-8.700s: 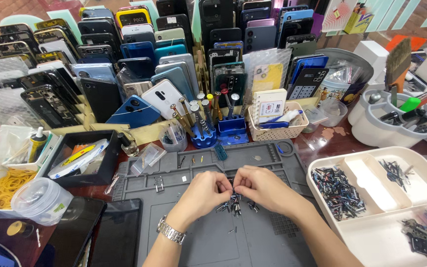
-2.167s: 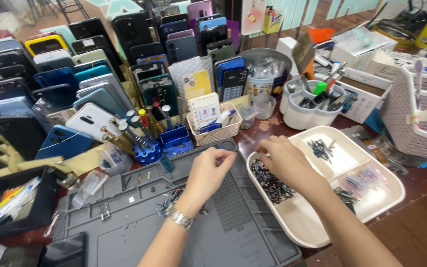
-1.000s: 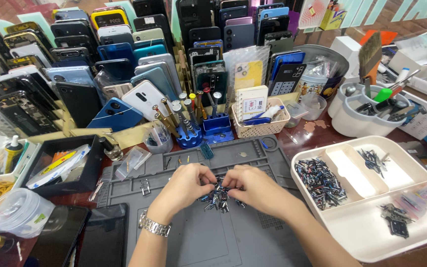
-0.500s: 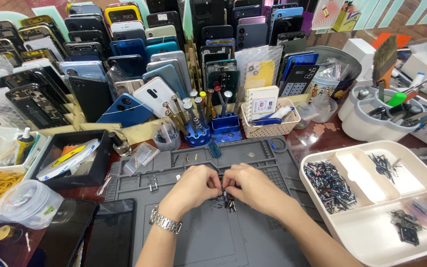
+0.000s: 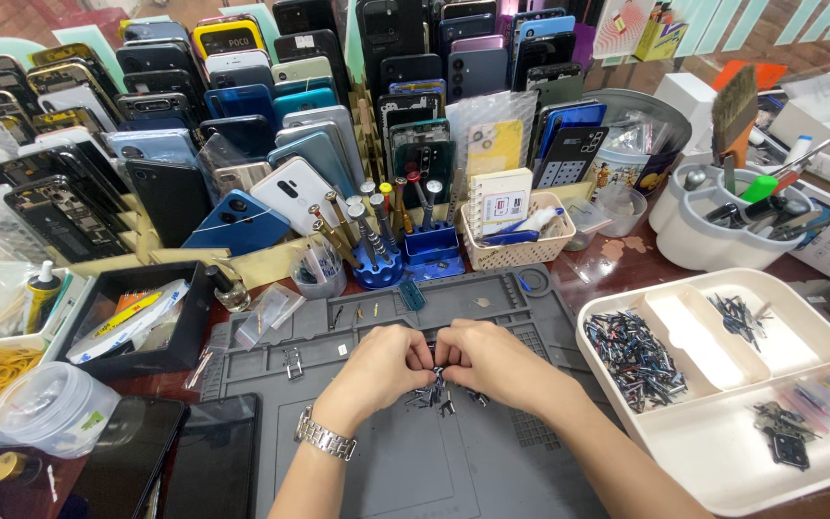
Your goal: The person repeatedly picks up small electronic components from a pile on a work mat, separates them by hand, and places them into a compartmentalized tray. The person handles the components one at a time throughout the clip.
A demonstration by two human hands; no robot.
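A: Nearest?
B: Two hands meet on the grey work mat. The left hand and right hand press fingertips together, pinching small dark metal parts; a loose cluster lies just beneath.
A: Beside them?
B: One white tray with four compartments, three holding parts.
A: Farther?
B: One blue screwdriver stand, one wicker basket, rows of phone back covers.

About two seconds ago the right hand reached into the white divided tray; now it is back beside the left hand over the grey work mat. Both hands now pinch the small metal parts together, fingertips closer than half a second ago.
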